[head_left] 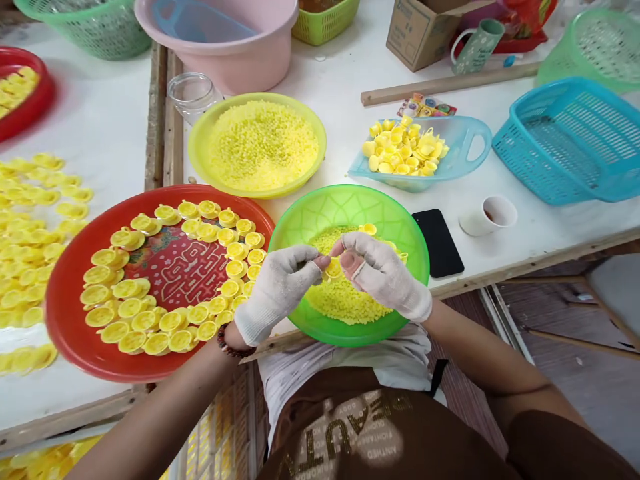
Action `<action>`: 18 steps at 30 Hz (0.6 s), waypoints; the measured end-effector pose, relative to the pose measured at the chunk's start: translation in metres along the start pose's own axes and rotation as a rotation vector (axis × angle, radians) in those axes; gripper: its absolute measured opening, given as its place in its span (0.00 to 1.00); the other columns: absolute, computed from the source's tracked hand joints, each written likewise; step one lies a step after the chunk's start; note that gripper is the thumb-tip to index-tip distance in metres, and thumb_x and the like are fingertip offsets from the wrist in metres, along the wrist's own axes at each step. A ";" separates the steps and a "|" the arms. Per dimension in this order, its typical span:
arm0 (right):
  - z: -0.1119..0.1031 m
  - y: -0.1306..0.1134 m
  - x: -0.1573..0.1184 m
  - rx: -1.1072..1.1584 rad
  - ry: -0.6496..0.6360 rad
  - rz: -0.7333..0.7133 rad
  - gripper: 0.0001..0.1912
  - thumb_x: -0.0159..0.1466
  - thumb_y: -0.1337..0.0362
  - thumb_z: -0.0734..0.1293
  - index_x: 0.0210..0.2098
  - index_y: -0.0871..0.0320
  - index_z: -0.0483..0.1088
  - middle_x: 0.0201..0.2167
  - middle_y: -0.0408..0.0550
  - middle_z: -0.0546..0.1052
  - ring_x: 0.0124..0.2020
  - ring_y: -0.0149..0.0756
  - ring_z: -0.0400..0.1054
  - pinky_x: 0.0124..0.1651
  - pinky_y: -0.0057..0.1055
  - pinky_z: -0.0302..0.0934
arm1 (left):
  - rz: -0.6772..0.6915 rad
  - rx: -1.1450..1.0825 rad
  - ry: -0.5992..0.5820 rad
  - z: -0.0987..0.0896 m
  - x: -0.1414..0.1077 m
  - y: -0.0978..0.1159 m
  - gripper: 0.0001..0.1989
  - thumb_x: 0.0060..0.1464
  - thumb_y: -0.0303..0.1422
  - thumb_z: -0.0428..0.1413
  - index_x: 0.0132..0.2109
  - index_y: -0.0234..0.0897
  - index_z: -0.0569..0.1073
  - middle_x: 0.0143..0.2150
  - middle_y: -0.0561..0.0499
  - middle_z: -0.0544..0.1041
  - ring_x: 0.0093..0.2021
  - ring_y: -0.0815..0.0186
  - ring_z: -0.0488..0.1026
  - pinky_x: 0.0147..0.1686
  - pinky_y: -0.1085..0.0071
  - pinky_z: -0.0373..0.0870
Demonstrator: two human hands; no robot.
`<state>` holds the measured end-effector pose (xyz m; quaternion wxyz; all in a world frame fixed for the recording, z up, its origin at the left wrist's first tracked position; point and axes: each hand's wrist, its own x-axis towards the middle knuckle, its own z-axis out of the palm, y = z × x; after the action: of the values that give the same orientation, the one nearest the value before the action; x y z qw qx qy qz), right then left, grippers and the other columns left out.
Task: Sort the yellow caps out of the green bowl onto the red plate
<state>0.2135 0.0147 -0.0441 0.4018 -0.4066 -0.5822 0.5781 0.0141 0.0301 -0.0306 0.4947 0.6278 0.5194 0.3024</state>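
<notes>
**Left grip (277, 293) and right grip (385, 277) pinch a yellow cap (333, 269) above a green bowl (350, 207)**

Seen from the head camera, both grips are drawn in and pressed toward each other, with their fingertips meeting on the small cap. White work gloves (395, 287) cover both hands, and a bare fingertip (353, 263) shows through the right one. A beaded bracelet (233, 340) circles the left wrist. The cap sits between the hands, over the translucent bowl, which holds a heap of yellow granules (340, 300) and a few more caps.

Just left of the left grip, a red tray (65, 320) with a printed pattern carries many yellow caps (150, 320) laid in a rough ring. More loose caps (35, 233) lie on the table (550, 227) beyond its left rim. Farther forward, a yellow bowl (200, 147) is full of paler granules (263, 147), beside a glass jar (193, 97) and a pink basin (240, 67). To the right, a pale blue scoop tray (475, 143) holds a pile of caps (403, 147). A black smartphone (437, 243) lies just beside the green bowl, near a small white cup (487, 217). A blue plastic basket (560, 140) stands farther right, and a green mug (477, 45) stands by a cardboard box (423, 33) at the far edge.
</notes>
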 end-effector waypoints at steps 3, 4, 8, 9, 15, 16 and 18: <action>-0.001 -0.002 0.000 0.013 0.018 0.044 0.15 0.72 0.50 0.63 0.46 0.56 0.69 0.22 0.36 0.63 0.21 0.26 0.57 0.23 0.25 0.54 | 0.005 -0.017 -0.004 0.007 0.003 -0.001 0.13 0.58 0.37 0.60 0.28 0.34 0.77 0.25 0.51 0.76 0.28 0.68 0.70 0.31 0.73 0.67; -0.002 -0.002 0.000 0.043 0.037 0.064 0.15 0.72 0.51 0.63 0.45 0.56 0.69 0.22 0.36 0.63 0.21 0.26 0.57 0.23 0.25 0.53 | -0.001 -0.031 -0.004 0.009 0.004 -0.001 0.13 0.58 0.38 0.60 0.28 0.34 0.77 0.25 0.50 0.76 0.28 0.68 0.70 0.31 0.73 0.67; -0.004 -0.006 -0.003 0.174 0.049 0.121 0.12 0.73 0.53 0.63 0.45 0.56 0.68 0.23 0.36 0.61 0.20 0.25 0.53 0.21 0.25 0.48 | -0.021 -0.068 -0.006 0.012 0.005 0.000 0.12 0.57 0.38 0.60 0.29 0.34 0.78 0.25 0.50 0.76 0.28 0.67 0.71 0.32 0.71 0.68; -0.005 -0.007 -0.004 0.188 0.048 0.124 0.12 0.73 0.53 0.63 0.45 0.56 0.68 0.22 0.36 0.61 0.20 0.25 0.52 0.21 0.25 0.47 | -0.026 -0.070 -0.001 0.012 0.004 0.001 0.12 0.57 0.38 0.60 0.29 0.34 0.78 0.25 0.50 0.76 0.28 0.67 0.71 0.32 0.71 0.68; -0.010 0.003 -0.010 0.019 0.047 0.099 0.12 0.73 0.54 0.62 0.44 0.55 0.69 0.23 0.36 0.63 0.20 0.26 0.53 0.23 0.27 0.51 | -0.073 -0.115 0.107 -0.019 -0.007 0.005 0.13 0.58 0.40 0.60 0.33 0.35 0.77 0.29 0.49 0.78 0.31 0.65 0.75 0.35 0.70 0.73; -0.011 0.006 -0.010 -0.074 0.020 0.075 0.11 0.73 0.54 0.62 0.43 0.55 0.69 0.25 0.38 0.65 0.22 0.27 0.56 0.26 0.28 0.54 | -0.081 -0.076 0.171 -0.033 -0.009 0.003 0.13 0.58 0.41 0.60 0.35 0.35 0.78 0.30 0.49 0.79 0.31 0.64 0.75 0.35 0.69 0.73; -0.010 0.012 -0.010 -0.261 -0.063 0.005 0.11 0.74 0.57 0.61 0.41 0.56 0.70 0.29 0.42 0.69 0.27 0.29 0.61 0.32 0.31 0.59 | -0.122 0.077 0.345 -0.068 -0.015 -0.007 0.12 0.58 0.41 0.60 0.37 0.36 0.78 0.31 0.49 0.79 0.33 0.63 0.75 0.36 0.68 0.71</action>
<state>0.2263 0.0084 -0.0561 0.3253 -0.4385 -0.6639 0.5111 -0.0528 0.0367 -0.0127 0.3912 0.5524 0.6449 0.3548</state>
